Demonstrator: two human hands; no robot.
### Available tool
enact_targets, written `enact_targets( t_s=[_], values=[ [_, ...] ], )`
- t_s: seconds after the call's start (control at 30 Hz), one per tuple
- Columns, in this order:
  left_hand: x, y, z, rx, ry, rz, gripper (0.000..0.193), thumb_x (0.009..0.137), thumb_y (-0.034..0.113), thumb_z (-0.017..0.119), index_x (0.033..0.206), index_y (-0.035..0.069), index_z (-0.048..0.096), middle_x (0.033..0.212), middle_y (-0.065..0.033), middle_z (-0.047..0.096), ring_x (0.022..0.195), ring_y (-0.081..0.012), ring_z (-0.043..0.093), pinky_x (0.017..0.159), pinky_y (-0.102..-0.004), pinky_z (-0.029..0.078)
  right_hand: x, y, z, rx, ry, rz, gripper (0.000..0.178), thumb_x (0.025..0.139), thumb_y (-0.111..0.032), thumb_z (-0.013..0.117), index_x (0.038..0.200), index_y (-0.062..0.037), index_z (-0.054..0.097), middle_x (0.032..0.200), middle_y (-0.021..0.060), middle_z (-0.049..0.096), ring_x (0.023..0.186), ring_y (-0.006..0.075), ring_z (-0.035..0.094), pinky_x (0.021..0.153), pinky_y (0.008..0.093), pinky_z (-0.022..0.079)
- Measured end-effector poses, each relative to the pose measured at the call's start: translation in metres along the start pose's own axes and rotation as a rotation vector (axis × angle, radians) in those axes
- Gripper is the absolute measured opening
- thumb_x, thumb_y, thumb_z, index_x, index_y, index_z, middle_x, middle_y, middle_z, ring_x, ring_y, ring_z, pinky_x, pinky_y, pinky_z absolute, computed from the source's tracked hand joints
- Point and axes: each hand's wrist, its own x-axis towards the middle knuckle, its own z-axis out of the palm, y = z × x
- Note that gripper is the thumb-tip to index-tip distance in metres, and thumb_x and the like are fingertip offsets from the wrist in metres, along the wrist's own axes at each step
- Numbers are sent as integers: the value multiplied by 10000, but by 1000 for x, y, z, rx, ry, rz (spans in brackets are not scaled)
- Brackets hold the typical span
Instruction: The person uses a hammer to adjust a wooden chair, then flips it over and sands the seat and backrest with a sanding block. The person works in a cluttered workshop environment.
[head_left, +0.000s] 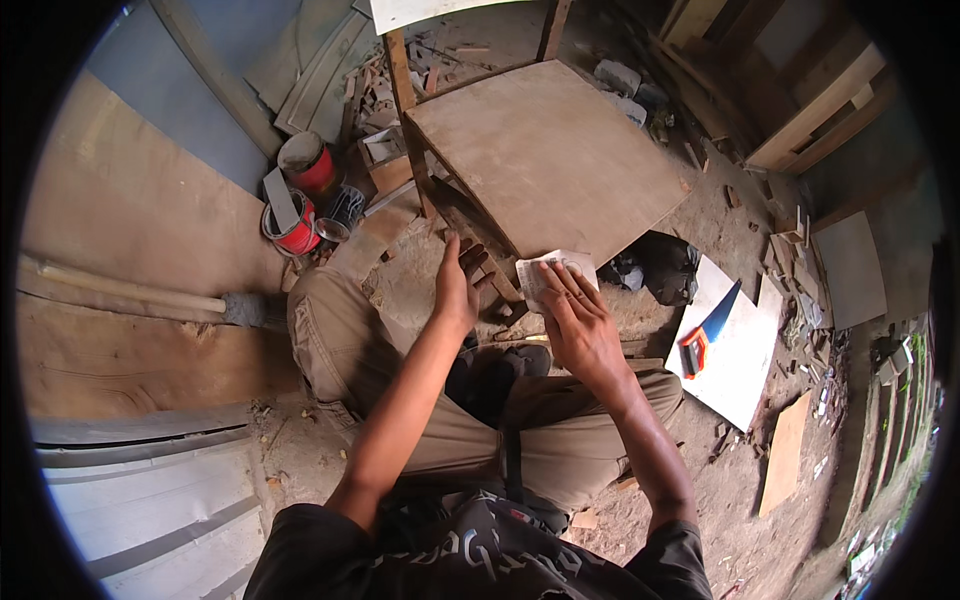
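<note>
A wooden chair with a flat plywood seat (545, 150) stands before me, its near edge toward my knees. My right hand (580, 325) presses a folded piece of sandpaper (532, 278), pale side up with print on it, at the seat's near corner. Its fingers lie over the paper with the thumb at the side; the paper's underside is hidden. To the left, my left hand (458, 290) is held up with thumb and fingers apart and nothing in it. It is beside the chair's lower frame, and I cannot tell whether it touches the wood.
A hand saw (712, 330) with an orange and black handle lies on a white board (735, 385) at right. Near it is a black plastic bag (665, 268). Red paint cans (292, 225) stand at left by a plywood panel (150, 190). Wood scraps litter the dirt floor.
</note>
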Motion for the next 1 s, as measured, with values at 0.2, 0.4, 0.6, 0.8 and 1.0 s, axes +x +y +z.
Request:
enact_targets(
  t_s=[0.2,0.4,0.6,0.8,1.0],
  values=[
    [65,100,9,-171,203,118,564,943,486,497,1319,71,439,1304,-121,487,1147,-236,502,985,-492,378,4,8,9,-150,-154,-174,579,804,-14,568,1374,-2,467,1393,167,510,1322,299,468,1115,434,363],
    [80,244,71,501,-77,924,840,880,691,474,1351,-1,409,1227,-196,500,952,-280,479,798,-454,388,-5,-4,-7,-262,-307,-193,512,825,-24,536,1333,24,502,1452,193,428,1362,327,408,1134,443,338],
    [150,248,104,928,-13,1224,647,953,629,391,1145,46,594,840,-89,700,851,-245,696,754,-401,538,9,-14,-10,-308,-371,-193,529,818,-8,533,1341,50,482,1440,205,438,1352,332,422,1117,441,361],
    [151,267,97,933,-167,1206,630,953,626,398,1159,62,589,827,-72,702,836,-246,697,744,-379,537,117,-2,59,-278,-263,-231,549,830,-6,513,1368,59,424,1437,224,417,1340,352,424,1109,437,368],
    [147,273,102,893,-246,1177,605,960,603,413,1142,55,593,843,-100,702,843,-257,695,757,-379,535,250,24,144,-297,-62,-316,403,931,-92,493,1297,76,488,1385,247,471,1284,369,478,1073,421,406]
  ],
)
